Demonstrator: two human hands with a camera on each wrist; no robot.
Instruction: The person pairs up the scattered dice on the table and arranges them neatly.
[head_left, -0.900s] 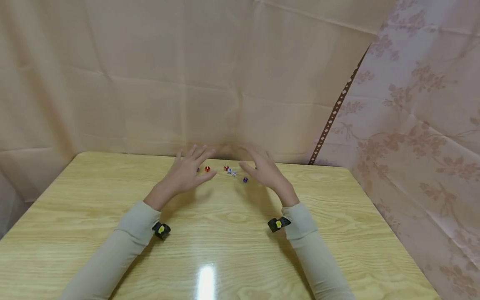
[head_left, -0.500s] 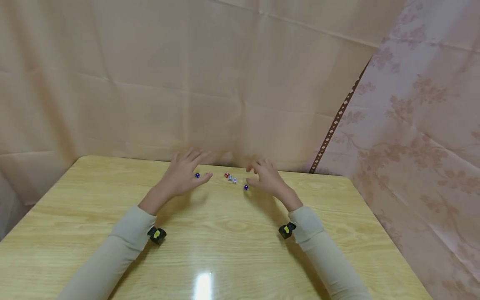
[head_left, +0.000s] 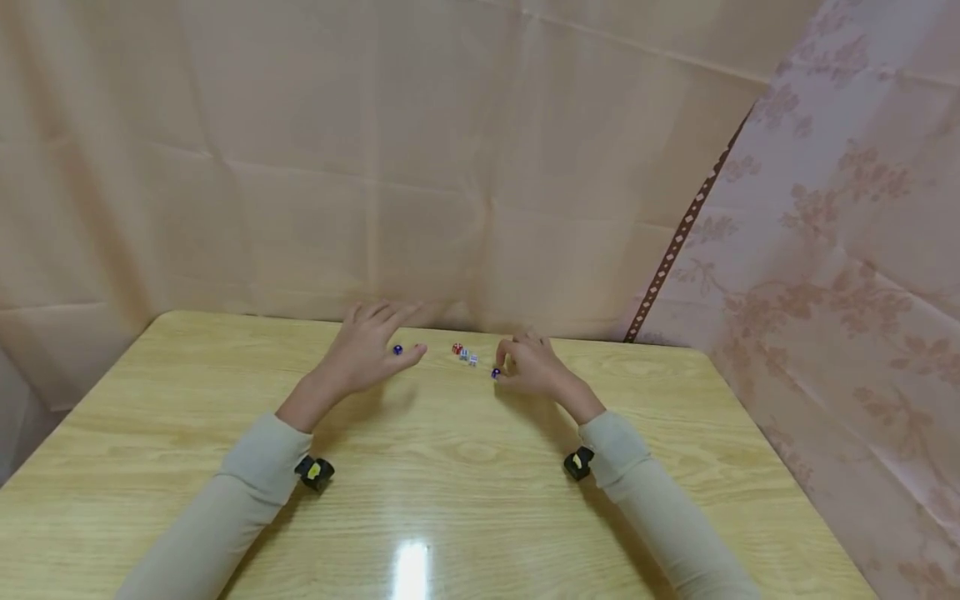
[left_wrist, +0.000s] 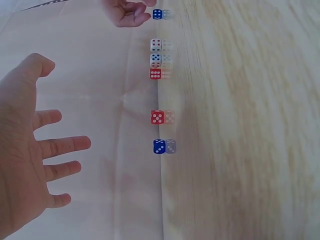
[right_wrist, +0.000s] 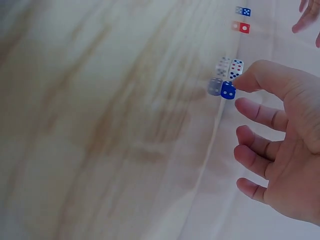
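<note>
Watching our right hand (head_left: 532, 369) at its nearest blue die (head_left: 496, 373): cannot tell if gripping. Left hand (head_left: 362, 352): fingers apart. Off-centre pressure could skid the die.

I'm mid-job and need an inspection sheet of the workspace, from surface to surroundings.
Surface: glossy, pale wood-grain table.
Job's things: six small cube dice near the far edge; from the person's left, a blue die with white pips, a red die with white pips, a second red die, a white die with coloured pips, a second white die, a second blue die.
Clutter: nothing seen.
Left hand: fingers spread, holding nothing.
Right hand: fingers bent, at the second blue die; contact unclear.
Cables: nothing seen.
Surroundings: beige hanging cloth behind; pink floral cloth on the right.
</note>
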